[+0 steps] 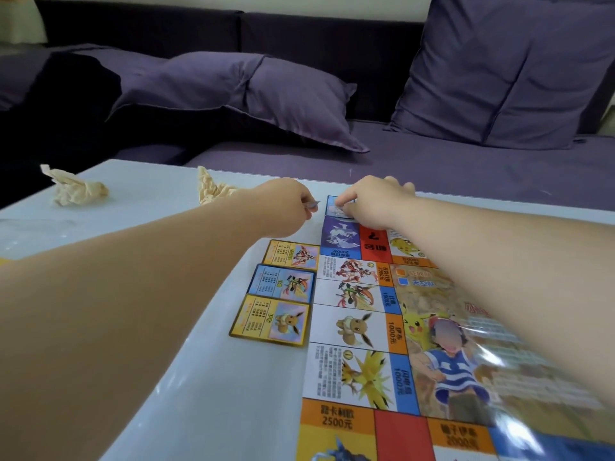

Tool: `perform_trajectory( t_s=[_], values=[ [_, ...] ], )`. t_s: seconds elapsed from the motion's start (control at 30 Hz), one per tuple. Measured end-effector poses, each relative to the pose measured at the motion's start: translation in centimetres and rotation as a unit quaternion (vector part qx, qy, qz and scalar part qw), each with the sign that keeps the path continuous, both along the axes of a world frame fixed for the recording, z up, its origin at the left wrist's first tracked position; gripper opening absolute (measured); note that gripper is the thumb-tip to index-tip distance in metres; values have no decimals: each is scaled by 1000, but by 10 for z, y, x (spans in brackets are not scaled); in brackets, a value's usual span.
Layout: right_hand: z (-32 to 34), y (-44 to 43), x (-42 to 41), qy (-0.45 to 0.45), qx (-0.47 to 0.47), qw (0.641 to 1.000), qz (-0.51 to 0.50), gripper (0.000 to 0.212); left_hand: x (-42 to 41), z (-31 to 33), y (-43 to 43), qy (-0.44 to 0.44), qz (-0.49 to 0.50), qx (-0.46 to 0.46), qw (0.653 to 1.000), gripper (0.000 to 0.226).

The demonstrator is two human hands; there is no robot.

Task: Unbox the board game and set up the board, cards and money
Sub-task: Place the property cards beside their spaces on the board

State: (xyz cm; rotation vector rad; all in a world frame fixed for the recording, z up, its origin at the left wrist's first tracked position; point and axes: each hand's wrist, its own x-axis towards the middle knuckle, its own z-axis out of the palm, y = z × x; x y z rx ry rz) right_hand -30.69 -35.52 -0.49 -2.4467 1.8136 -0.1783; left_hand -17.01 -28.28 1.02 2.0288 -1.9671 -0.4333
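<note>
The glossy game board (432, 331) lies flat on the pale blue table, filling the right half of the view. Three property cards lie in a column along its left edge: an orange one (292, 255), a blue one (282, 283) and a yellow one (271, 319). My left hand (286, 202) reaches to the board's far left corner and pinches a small stack of cards (312, 203). My right hand (372, 202) is beside it, its fingertips pinching a blue card (336, 206) that lies at the board's far edge.
Two crumpled pieces of beige paper (78, 191) (213, 189) lie on the table's (199, 361) far left part. Behind the table stands a purple sofa (399, 161) with two cushions. The table's far edge runs just beyond my hands.
</note>
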Motion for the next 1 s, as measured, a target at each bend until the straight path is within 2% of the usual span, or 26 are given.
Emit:
perform_trajectory(
  t_s=[0.07, 0.1, 0.13, 0.2, 0.23, 0.3, 0.37, 0.43, 0.57, 0.7, 0.77, 0.8, 0.87, 0.97, 1.0],
  values=[
    [5, 6, -2, -30, -22, 999, 3, 37, 1, 4, 2, 61, 25, -46, 997, 45],
    [11, 11, -3, -59, -28, 998, 11, 39, 2, 8, 4, 140, 47, -67, 987, 43],
    [18, 16, -5, -102, -24, 994, 27, 39, 2, 13, 9, 251, 68, -72, 963, 38],
    [37, 34, -8, -218, 12, 973, 74, 35, -1, 25, 27, 456, 82, -39, 885, 21],
    [47, 45, -10, -272, 35, 957, 95, 32, -2, 31, 38, 512, 80, -15, 855, 17],
    [69, 70, -14, -344, 68, 930, 106, 28, -3, 42, 62, 563, 73, 31, 823, 17],
    [90, 97, -19, -413, 115, 898, 101, 23, -4, 55, 86, 569, 54, 60, 818, 14],
    [107, 121, -23, -443, 157, 877, 101, 22, -6, 68, 110, 559, 36, 77, 825, 15],
    [125, 170, -27, -373, 145, 905, 144, 10, -7, 91, 153, 527, 9, 88, 845, 18],
    [124, 210, -32, -356, 143, 916, 118, 42, -8, 91, 189, 541, 54, 39, 839, 19],
    [116, 231, -33, -348, 146, 921, 97, 42, -9, 80, 204, 534, 94, -18, 840, 12],
    [110, 241, -35, -344, 150, 923, 87, 38, -11, 74, 212, 520, 108, -40, 847, 14],
    [98, 258, -37, -347, 161, 921, 69, 32, -16, 63, 225, 447, 105, -76, 885, 19],
    [89, 275, -40, -369, 160, 914, 46, 5, -18, 58, 237, 325, 95, -116, 934, 16],
    [85, 277, -41, -360, 154, 919, 40, 17, -18, 58, 238, 296, 102, -116, 943, 16]
  ],
)
